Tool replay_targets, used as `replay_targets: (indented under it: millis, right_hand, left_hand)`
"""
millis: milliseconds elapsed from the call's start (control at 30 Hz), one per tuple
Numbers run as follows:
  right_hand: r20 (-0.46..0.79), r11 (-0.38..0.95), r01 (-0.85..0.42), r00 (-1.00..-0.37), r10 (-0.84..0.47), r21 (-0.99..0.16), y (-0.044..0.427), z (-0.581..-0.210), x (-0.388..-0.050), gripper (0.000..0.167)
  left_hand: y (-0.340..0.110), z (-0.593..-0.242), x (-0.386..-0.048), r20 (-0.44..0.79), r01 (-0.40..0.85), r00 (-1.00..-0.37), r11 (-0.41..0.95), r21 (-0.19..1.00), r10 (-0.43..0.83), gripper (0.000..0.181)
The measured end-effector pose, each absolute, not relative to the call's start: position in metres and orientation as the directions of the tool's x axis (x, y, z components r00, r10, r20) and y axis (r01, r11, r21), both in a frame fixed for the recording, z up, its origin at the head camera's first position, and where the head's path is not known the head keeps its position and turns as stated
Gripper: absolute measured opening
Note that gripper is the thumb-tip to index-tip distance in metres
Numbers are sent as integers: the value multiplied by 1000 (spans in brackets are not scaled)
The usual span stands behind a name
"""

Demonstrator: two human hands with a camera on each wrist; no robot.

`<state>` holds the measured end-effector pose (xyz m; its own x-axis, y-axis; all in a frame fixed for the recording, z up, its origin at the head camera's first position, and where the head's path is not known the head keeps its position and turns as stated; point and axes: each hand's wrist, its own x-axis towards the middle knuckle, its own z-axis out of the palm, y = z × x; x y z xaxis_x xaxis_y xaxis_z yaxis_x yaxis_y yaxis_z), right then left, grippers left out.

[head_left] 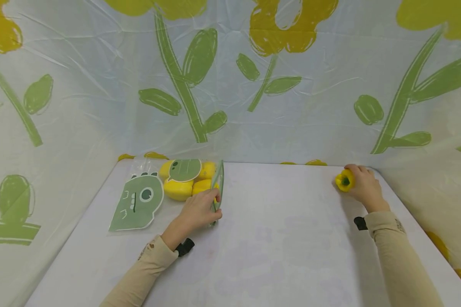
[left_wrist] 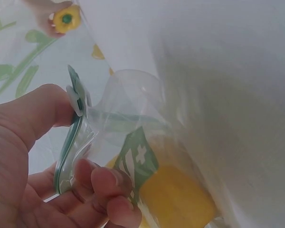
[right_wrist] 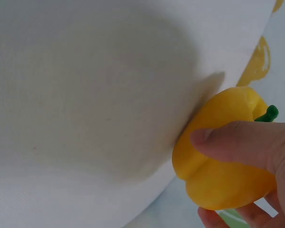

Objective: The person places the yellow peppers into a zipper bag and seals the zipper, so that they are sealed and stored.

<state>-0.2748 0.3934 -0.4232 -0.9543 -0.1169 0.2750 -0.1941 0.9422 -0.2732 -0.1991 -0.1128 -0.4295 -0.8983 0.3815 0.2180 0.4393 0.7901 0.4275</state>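
Several yellow bell peppers (head_left: 178, 189) lie inside a clear zip bag (head_left: 136, 204) printed with a green dinosaur, at the left of the table. My left hand (head_left: 197, 209) grips the bag's green-edged opening; in the left wrist view, the thumb and fingers hold the zip edge (left_wrist: 66, 152), with a pepper (left_wrist: 175, 197) showing through the plastic. At the far right of the table, my right hand (head_left: 365, 185) holds another yellow bell pepper (head_left: 345, 181) with a green stem. In the right wrist view, the thumb lies across that pepper (right_wrist: 223, 156); some fingers are partly hidden behind it.
The white table (head_left: 276, 238) stretches between the two hands. A flower-printed cloth (head_left: 292, 102) hangs along the back and both sides, meeting the table's edges. Black straps (head_left: 185, 247) are on the wrists.
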Motion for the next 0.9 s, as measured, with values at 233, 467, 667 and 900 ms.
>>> replay_targets:
  millis: [233,467,667,900]
  right_hand:
    - [296,916,-186,-952,-78,-355,379,-404,-277,76]
    - [383,821,-258,-922,-52,-509,339,-373,-276,83]
    - [393,657,-276,-919,34,-702,297,-352,-269,88]
    - [432,442,-359,-899,73,-822,243,-335,-260,85]
  left_hand:
    - [-113,-430,-199,217,437,-899,791,428,380,23]
    - [-112,-428,-198,206,429,-903,795,428,377,23]
    - [-111,-428,-199,196,422,-907,799,429,374,24]
    - [-111,-430,-199,192,420,-908,796,436,373,24]
